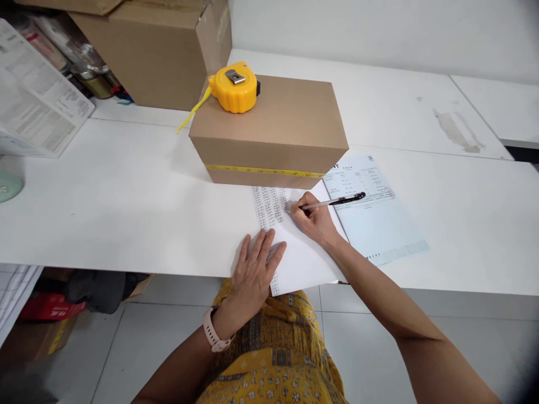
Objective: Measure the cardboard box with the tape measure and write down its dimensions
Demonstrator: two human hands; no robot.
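Just right of the frame's centre we see the right hand [314,220] closed around a black and silver pen [337,201]. The tip of the pen rests on a white paper sheet [304,259], beside columns of small writing, and its black cap end points toward the right of the frame. Below it, in the lower middle, the left hand [255,269] lies open and flat on the same sheet, fingers spread a little and pressing the paper near the table edge. On that wrist we see a pale pink wristwatch [211,332]. The two hands are apart, though both are on the sheet.

The sheet lies on the white table [126,196] and hangs slightly over its near edge. A pale blue printed form [377,221] lies just to its right, partly under it. Directly above the sheet stands a closed brown cardboard box [278,126], and a yellow tape measure [234,87] sits on its top left corner. The yellow tape blade [265,169] runs along the box's front face, low down.

In the upper left of the frame we see a larger brown cardboard carton [160,50] and some printed white papers [33,95].
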